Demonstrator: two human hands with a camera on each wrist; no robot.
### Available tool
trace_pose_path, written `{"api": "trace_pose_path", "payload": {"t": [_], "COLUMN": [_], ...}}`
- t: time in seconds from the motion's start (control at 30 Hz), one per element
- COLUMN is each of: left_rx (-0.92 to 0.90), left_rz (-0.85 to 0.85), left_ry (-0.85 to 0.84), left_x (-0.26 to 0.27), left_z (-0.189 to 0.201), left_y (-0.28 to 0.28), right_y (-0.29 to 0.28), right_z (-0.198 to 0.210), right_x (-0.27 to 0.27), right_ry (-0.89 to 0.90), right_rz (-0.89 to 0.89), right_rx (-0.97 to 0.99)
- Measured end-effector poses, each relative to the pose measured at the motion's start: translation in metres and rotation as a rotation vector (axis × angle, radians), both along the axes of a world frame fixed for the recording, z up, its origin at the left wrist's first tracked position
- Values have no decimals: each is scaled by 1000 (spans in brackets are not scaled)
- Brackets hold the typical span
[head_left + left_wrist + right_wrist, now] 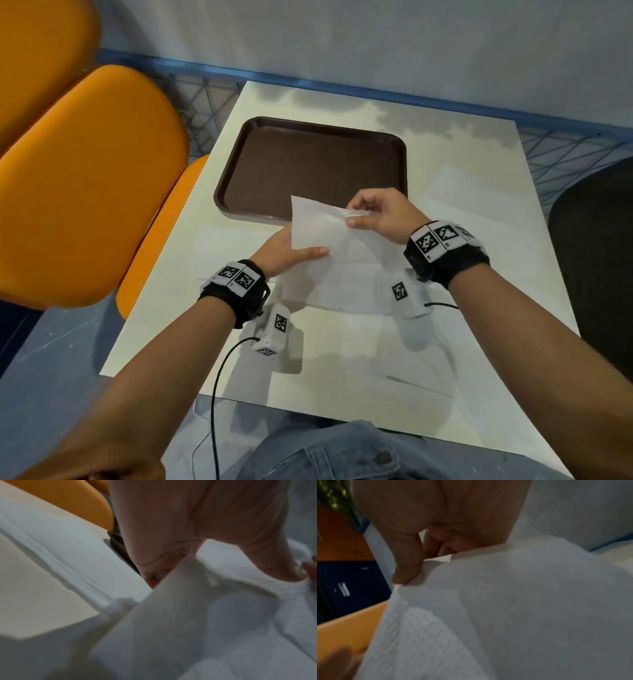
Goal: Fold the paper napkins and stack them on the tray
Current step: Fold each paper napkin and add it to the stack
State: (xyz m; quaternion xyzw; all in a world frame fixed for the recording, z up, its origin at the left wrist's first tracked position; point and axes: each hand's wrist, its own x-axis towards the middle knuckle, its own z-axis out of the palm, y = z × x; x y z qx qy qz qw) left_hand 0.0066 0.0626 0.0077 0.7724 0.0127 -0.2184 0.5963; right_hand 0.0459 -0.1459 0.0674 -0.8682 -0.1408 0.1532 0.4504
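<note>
A white paper napkin (318, 226) is lifted off the table just in front of the brown tray (308, 164), which has nothing on it. My left hand (291, 251) holds the napkin's lower left part, thumb on top and fingers hidden behind the sheet. My right hand (373, 216) pinches its upper right edge between thumb and fingers. In the right wrist view the thumb (407, 566) presses on the napkin (505, 608) edge. In the left wrist view the napkin (171, 615) fills the foreground under my left hand (188, 534).
More white napkins (472, 198) lie flat on the cream table (342, 394), right of the tray and under my hands. Orange chairs (85, 178) stand at the left, a dark chair (599, 240) at the right. A blue rail (342, 85) runs behind the table.
</note>
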Motion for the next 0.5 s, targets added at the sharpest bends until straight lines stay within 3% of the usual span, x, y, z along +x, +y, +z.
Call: {"api": "trace_pose_path", "payload": {"t": [0.13, 0.23, 0.3, 0.4, 0.5], "left_rx": [-195, -316, -346, -339, -334], "left_rz": [135, 182, 214, 269, 280], "left_ry": [35, 50, 49, 42, 22], "left_x": [-3, 0, 2, 3, 2], "left_z": [8, 12, 13, 12, 11], "left_y": [-15, -18, -16, -15, -15], "right_y": [-18, -34, -44, -50, -50], "right_z": [15, 6, -4, -17, -25], "right_x": [1, -2, -9, -23, -27], "right_ry": [-27, 2, 153, 410, 301], "right_rz": [-86, -345, -480, -465, -463], "right_rx": [90, 127, 178, 313, 290]}}
